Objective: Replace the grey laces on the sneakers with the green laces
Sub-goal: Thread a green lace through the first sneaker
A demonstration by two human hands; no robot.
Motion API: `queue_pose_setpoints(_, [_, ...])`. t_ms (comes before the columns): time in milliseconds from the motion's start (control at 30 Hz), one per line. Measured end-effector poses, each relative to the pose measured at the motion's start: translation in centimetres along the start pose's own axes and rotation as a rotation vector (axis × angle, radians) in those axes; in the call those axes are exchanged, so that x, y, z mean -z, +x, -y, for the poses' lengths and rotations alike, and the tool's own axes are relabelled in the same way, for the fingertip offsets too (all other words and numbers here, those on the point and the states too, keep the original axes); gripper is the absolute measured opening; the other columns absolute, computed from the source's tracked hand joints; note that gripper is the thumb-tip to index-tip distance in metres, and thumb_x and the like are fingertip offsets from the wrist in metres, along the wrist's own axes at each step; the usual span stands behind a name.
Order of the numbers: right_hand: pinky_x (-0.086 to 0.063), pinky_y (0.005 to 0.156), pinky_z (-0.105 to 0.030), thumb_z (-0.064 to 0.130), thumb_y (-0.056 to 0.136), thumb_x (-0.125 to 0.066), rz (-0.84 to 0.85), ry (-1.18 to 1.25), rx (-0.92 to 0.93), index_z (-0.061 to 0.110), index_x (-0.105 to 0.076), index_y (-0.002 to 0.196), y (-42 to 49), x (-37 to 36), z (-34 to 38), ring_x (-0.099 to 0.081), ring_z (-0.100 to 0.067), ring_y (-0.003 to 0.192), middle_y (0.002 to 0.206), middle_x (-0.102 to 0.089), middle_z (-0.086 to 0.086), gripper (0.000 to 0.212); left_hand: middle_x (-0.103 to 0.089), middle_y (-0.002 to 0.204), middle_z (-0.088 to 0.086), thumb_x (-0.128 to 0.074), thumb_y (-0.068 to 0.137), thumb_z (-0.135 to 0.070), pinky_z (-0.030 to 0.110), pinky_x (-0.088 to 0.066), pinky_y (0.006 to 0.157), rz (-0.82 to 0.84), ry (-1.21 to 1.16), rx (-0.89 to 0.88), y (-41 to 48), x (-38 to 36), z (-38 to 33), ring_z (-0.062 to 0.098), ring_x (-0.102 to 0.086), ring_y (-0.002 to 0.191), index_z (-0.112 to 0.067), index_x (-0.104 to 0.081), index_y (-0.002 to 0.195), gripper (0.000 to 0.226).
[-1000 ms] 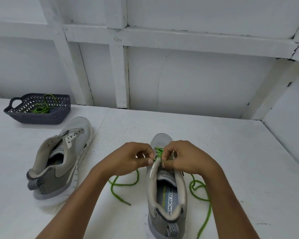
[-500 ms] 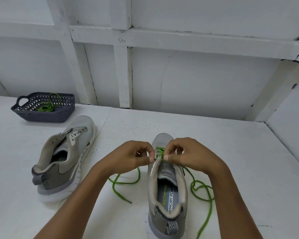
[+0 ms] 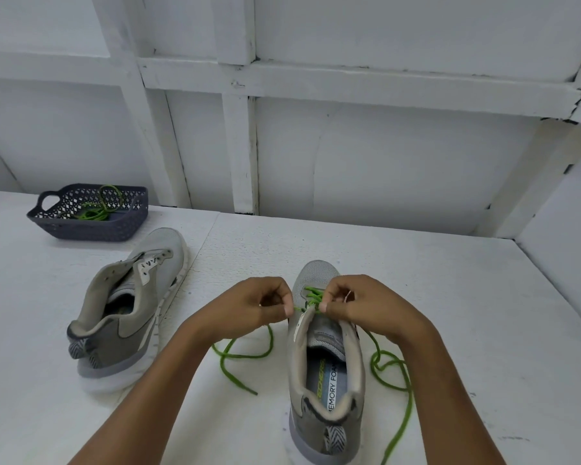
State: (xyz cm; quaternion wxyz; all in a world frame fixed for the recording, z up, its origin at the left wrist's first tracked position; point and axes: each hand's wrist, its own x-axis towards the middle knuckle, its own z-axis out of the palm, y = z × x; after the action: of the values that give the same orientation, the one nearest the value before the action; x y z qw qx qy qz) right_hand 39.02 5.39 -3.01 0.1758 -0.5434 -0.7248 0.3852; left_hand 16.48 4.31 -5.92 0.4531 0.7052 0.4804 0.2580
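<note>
Since threading needs both ends taut, the left hand (image 3: 264,307) and right hand (image 3: 363,305) each pinched the bright green cord lace (image 3: 313,294) at the grey mesh sneaker's (image 3: 327,370) eyelets (heel toward the person); its laceless twin (image 3: 131,297) lay left of it.

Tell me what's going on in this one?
A person is threading a green lace through the eyelets of the near sneaker. The left hand and right hand each pinch the lace at the shoe's front. Its loose ends trail on the table on both sides. The other sneaker sits to the left with no lace showing, and a second green lace lies in the basket behind it.
</note>
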Motion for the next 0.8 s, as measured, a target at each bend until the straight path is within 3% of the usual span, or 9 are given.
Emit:
queue_pose_setpoints(167, [-0.042, 0.063, -0.020, 0.017, 0.083, -0.074, -0.014, 0.136, -0.022, 0.016, -0.068, 0.081, -0.2, 0.3, -1.2, -0.050, -0.003, 0.061, 0.073, -0.059, 0.006, 0.007, -0.061, 0.069, -0.008, -0.064, 0.092, -0.017, 0.018, -0.043, 0.060, 0.010, -0.036, 0.041, 0.1, 0.5, 0.3, 0.008, -0.052, 0.064, -0.024, -0.066, 0.079, 0.015])
queue_pose_setpoints(367, [-0.041, 0.066, -0.024, 0.025, 0.083, -0.075, -0.068, 0.203, -0.037, 0.015, -0.066, 0.081, -0.7, 0.0, -2.0, -0.049, -0.005, 0.063, 0.070, -0.058, 0.007, 0.013, -0.069, 0.078, -0.009, -0.065, 0.093, -0.023, 0.031, -0.052, 0.075, -0.081, 0.152, 0.100, -0.1, 0.6, 0.7, 0.004, -0.061, 0.074, -0.030, -0.066, 0.081, 0.014])
queue_pose_setpoints(600, [-0.046, 0.066, -0.026, 0.024, 0.082, -0.075, -0.147, 0.219, 0.025, 0.020, -0.065, 0.081, -1.2, -0.3, -1.9, -0.051, -0.003, 0.063, 0.071, -0.060, 0.008, 0.011, -0.066, 0.093, -0.013, -0.063, 0.094, -0.019, 0.012, -0.042, 0.072, -0.345, 0.323, 0.096, -1.4, 1.4, 0.7, -0.002, -0.060, 0.089, -0.028, -0.063, 0.090, 0.010])
queue_pose_setpoints(700, [-0.044, 0.062, -0.021, 0.023, 0.082, -0.075, -0.175, 0.182, 0.041, 0.021, -0.064, 0.081, -1.2, -0.4, -1.4, -0.048, 0.000, 0.060, 0.074, -0.058, 0.008, 0.011, -0.067, 0.082, -0.014, -0.064, 0.092, -0.018, 0.012, -0.044, 0.067, -0.298, 0.320, 0.102, -2.3, 1.9, 0.3, 0.000, -0.059, 0.080, -0.031, -0.064, 0.085, 0.015])
queue_pose_setpoints(800, [-0.040, 0.055, -0.013, 0.020, 0.083, -0.073, -0.216, 0.138, 0.045, 0.021, -0.064, 0.081, -1.4, -0.9, -0.7, -0.046, 0.002, 0.056, 0.073, -0.057, 0.008, 0.009, -0.067, 0.078, -0.014, -0.066, 0.090, -0.019, 0.020, -0.047, 0.068, -0.181, 0.338, 0.112, -3.5, 2.3, 0.3, 0.006, -0.060, 0.076, -0.034, -0.067, 0.082, 0.017])
